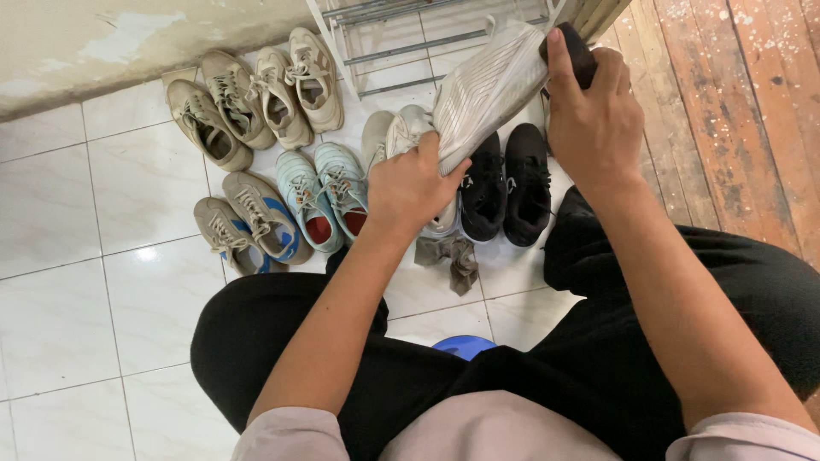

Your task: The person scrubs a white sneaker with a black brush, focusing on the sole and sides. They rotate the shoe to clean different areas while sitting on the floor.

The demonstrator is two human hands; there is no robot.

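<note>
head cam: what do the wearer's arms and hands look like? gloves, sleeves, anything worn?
Both hands are bare: no gloves, rings, watch or bands visible on the left hand or the right hand. Forearms are uncovered down from the elbows. Short sleeves in a pale pinkish-grey fabric end at the upper arms, showing at the bottom edge. Black trousers below.

We see a white shoe (487, 90) of matt, finely ribbed fabric in our hands, and a dark, matt brush-like thing (579, 53) against it that we cannot tell the material of. The floor tiles (128, 205) are glossy white, the planks (735, 111) rough, worn wood flecked with paint. The rack (410, 43) looks like smooth pale metal, the rag (453, 259) limp grey cloth.
</note>
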